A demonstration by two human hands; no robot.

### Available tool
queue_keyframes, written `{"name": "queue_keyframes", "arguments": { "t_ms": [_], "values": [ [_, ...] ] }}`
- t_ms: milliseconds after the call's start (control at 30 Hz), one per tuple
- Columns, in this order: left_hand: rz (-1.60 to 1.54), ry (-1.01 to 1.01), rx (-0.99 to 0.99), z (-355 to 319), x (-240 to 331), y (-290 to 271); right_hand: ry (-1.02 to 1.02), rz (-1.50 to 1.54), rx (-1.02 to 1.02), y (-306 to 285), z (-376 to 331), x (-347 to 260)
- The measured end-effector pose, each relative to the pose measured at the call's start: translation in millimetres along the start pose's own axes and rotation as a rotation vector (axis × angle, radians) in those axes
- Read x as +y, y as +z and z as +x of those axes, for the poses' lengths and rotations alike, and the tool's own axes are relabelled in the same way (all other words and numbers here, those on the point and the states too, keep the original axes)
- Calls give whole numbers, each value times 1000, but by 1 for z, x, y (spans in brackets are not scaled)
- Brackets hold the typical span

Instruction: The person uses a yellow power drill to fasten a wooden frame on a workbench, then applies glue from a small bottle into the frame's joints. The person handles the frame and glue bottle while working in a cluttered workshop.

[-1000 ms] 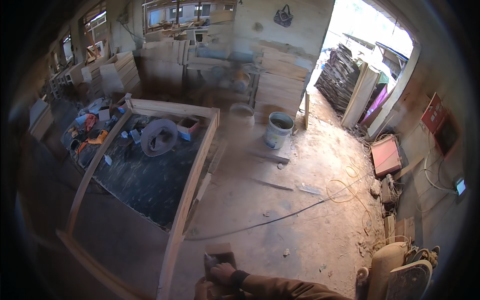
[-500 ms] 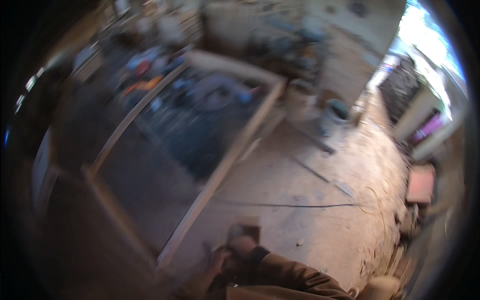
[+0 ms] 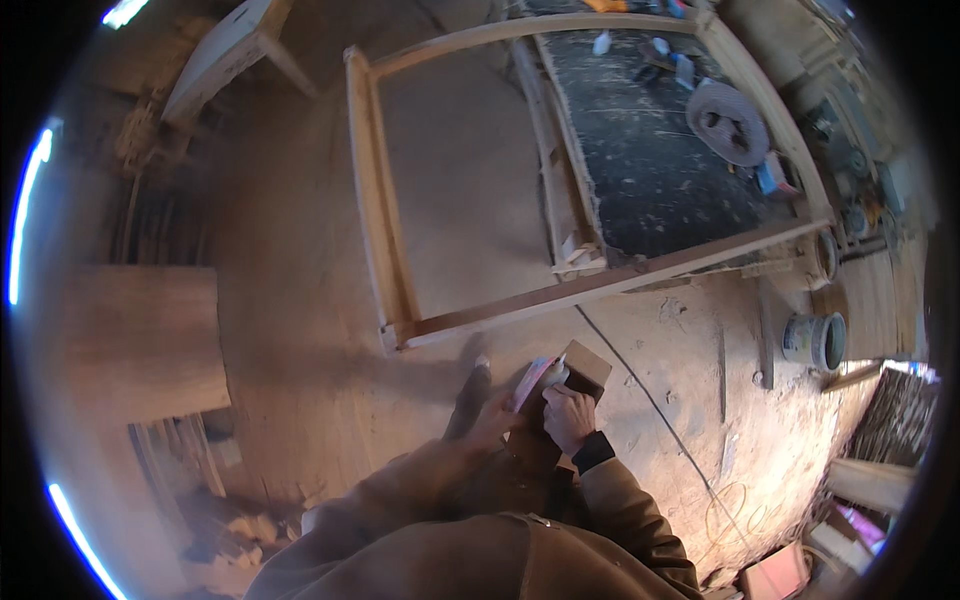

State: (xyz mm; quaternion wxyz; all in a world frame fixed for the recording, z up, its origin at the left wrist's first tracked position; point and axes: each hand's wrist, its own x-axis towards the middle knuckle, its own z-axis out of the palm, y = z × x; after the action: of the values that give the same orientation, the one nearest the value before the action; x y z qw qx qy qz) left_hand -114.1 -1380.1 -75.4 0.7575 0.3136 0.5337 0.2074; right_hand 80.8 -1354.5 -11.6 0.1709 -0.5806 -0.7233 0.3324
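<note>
In front of my body I hold a pale container with pink on its side and a short white tip (image 3: 555, 372); it looks like a bottle, but blur hides its exact kind. My left hand (image 3: 490, 422) is closed around its left side. My right hand (image 3: 568, 415) is closed, its fingertips bent in against the container's near side; what they pinch is hidden. Just beyond my right fingers is a brown box-like piece (image 3: 590, 368), partly covered by the hand. My dark shoe (image 3: 472, 395) shows left of the hands.
A rectangular wooden frame (image 3: 600, 290) lies ahead, over a dark board (image 3: 650, 140) bearing a woven hat (image 3: 728, 122). A bucket (image 3: 815, 341) stands to the right. A dark cable (image 3: 650, 405) crosses the floor. At left are a wooden panel (image 3: 145, 345) and a pale table (image 3: 225, 55).
The view has swung toward the right-hand end of my body's left side, so the frame now sits higher. Both hands show more plainly, with the pale container between them.
</note>
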Motion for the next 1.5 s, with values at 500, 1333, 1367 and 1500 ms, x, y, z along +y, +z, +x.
{"name": "queue_keyframes", "arguments": {
  "t_ms": [500,1333,1367,1500],
  "values": [
    [-5,-63,152,-5,9,-56,-304,-262,-300,80,41,13],
    [-103,-99,243,1,15,-90,-485,-198,117,52,142,-23],
    [-81,-124,233,1,16,-92,-484,-198,131,54,142,-22],
    [-87,-163,204,3,15,-95,-496,-201,123,61,143,-22]
  ]
}}
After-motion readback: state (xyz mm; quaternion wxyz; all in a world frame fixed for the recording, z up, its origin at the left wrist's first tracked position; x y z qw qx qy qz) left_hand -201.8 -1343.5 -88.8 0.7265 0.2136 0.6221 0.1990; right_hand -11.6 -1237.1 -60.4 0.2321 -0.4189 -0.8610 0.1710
